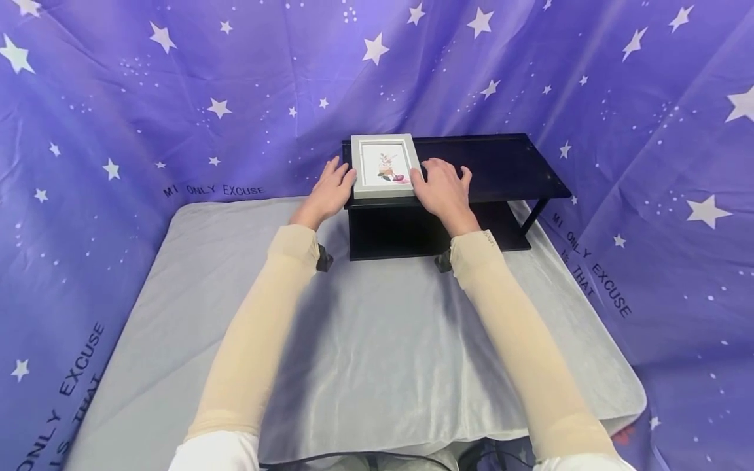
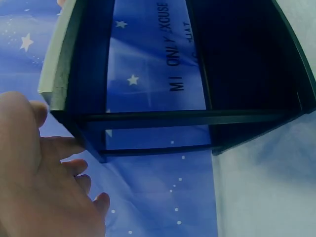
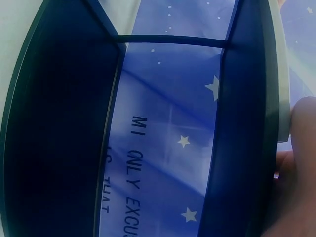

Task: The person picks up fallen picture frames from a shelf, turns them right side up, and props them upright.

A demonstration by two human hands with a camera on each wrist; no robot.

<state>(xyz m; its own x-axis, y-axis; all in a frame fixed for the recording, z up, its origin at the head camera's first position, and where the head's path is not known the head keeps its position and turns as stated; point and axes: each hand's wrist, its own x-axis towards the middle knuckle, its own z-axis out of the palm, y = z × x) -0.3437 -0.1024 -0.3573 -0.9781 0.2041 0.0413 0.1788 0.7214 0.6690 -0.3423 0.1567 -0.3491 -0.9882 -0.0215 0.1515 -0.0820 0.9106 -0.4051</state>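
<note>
A picture frame with a pale grey border lies flat, picture side up, on the left end of a black two-tier shelf. Its picture shows a small pink and red illustration. My left hand is at the frame's left side, fingers extended past the shelf's end; in the left wrist view the thumb is by the frame's corner. On the other side, my right hand has its thumb against the frame's right edge and its fingers loosely bent over the shelf top. Most of the right hand is cut off in the right wrist view.
The shelf stands at the back of a table covered with grey cloth. Purple curtains with stars hang behind it and on both sides. A dark cable runs along the table's front edge.
</note>
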